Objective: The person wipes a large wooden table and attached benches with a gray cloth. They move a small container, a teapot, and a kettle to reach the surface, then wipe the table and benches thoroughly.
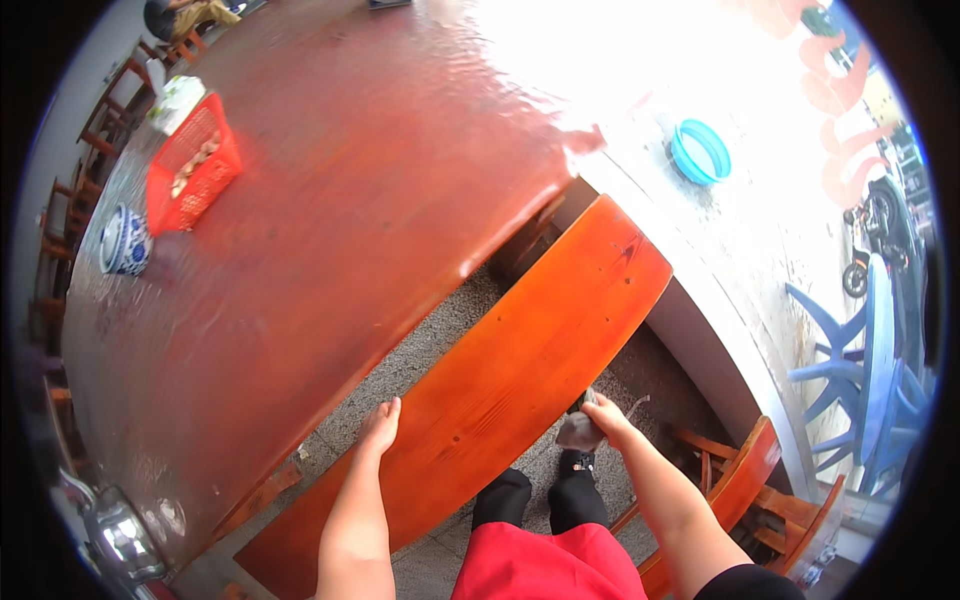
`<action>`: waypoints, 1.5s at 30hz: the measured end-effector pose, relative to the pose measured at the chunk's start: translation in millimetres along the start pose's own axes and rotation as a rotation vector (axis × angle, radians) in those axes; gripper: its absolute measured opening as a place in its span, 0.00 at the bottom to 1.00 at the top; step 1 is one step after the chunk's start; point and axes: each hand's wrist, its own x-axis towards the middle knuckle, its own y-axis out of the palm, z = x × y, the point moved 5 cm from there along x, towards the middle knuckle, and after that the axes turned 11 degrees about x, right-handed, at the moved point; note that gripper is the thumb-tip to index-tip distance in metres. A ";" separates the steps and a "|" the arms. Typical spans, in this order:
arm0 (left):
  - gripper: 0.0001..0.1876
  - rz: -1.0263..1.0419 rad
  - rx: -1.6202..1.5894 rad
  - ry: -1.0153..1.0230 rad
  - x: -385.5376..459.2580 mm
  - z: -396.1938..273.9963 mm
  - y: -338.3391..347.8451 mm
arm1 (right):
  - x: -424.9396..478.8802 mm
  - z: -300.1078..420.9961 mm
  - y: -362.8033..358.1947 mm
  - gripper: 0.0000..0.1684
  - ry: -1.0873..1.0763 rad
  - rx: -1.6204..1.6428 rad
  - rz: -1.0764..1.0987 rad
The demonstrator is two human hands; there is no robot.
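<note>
A long varnished wooden bench (517,330) stretches diagonally before me. My left hand (381,426) is at its far edge, the thumb side against the top and the other fingers mostly hidden. Near the bench's close edge, my right hand (609,420) grips a grey cloth (580,433) that hangs below the fingers. Past the bench, a large wooden table (322,247) has a shiny clear cover on it.
On the table stand a red plastic basket (217,169), a blue-and-white lidded jar (133,244), a tissue pack (180,101) and a metal kettle (124,536). A turquoise basin (701,152) sits on the white ledge (637,165). Another bench (746,472) lies to the right. A person (187,16) sits far left.
</note>
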 end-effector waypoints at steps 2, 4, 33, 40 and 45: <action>0.26 -0.318 -0.040 0.157 -1.6 21.0 15.7 | -2.1 -23.7 0.5 0.25 -0.001 -0.054 0.174; 0.22 -0.348 -0.188 0.217 -22.8 27.3 11.5 | -19.8 -30.6 3.3 0.24 0.018 -0.097 0.228; 0.13 -0.293 -0.968 -0.506 -308.3 62.1 60.5 | -228.2 382.4 206.2 0.35 -1.398 -0.766 0.793; 0.16 -0.277 -0.977 -0.415 -304.8 65.5 136.3 | -182.1 354.1 241.3 0.32 -1.550 -1.253 0.378; 0.17 -0.484 -0.947 -0.556 -308.5 75.4 55.0 | -193.0 348.9 250.6 0.29 -1.504 -1.200 0.352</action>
